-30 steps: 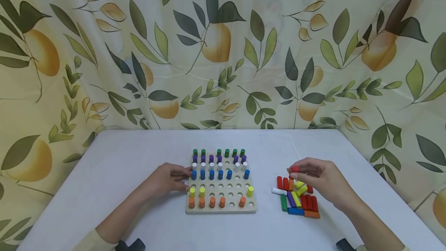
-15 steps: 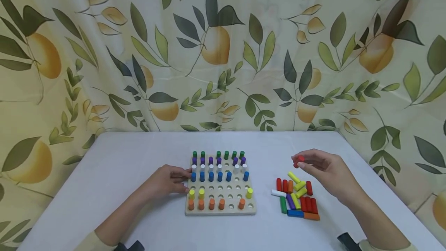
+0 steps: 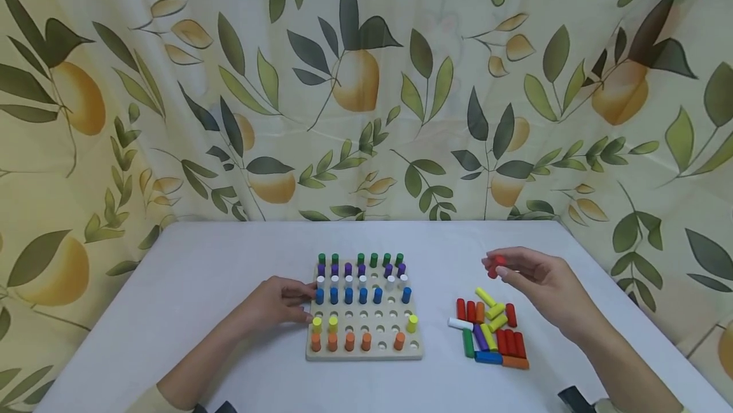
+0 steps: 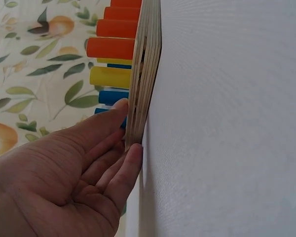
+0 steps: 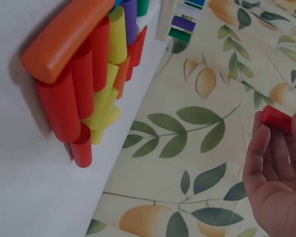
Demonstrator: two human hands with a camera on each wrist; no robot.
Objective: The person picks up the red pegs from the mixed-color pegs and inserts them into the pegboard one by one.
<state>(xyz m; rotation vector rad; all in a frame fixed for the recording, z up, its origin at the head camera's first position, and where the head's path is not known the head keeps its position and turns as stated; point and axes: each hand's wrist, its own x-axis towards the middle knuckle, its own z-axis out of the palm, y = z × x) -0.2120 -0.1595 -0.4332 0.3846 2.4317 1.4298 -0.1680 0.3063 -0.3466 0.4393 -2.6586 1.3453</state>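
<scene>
A wooden pegboard (image 3: 372, 354) lies on the white table, with rows of green, purple, white, blue, yellow and orange pegs upright in it. My left hand (image 3: 279, 303) holds its left edge, thumb and fingers against the side. From the left wrist view, the thumb reaches the edge beside a blue peg (image 4: 113, 97) and a fingertip touches lower on the edge. My right hand (image 3: 541, 279) pinches a red peg (image 5: 277, 119) between thumb and fingers, raised above the loose pegs. One end of this peg sticks out in the right wrist view.
Right of the board lie loose pegs: several red pegs (image 3: 509, 343), yellow pegs (image 3: 495, 311), a white peg (image 3: 460, 323), a green peg (image 3: 468, 343), a blue peg (image 3: 488, 357) and others. A patterned curtain (image 3: 366, 146) hangs behind the table.
My right hand has lifted the red peg up from the loose pegs and moved slightly right, then nearly stopped. The left hand stays at the board's edge.
</scene>
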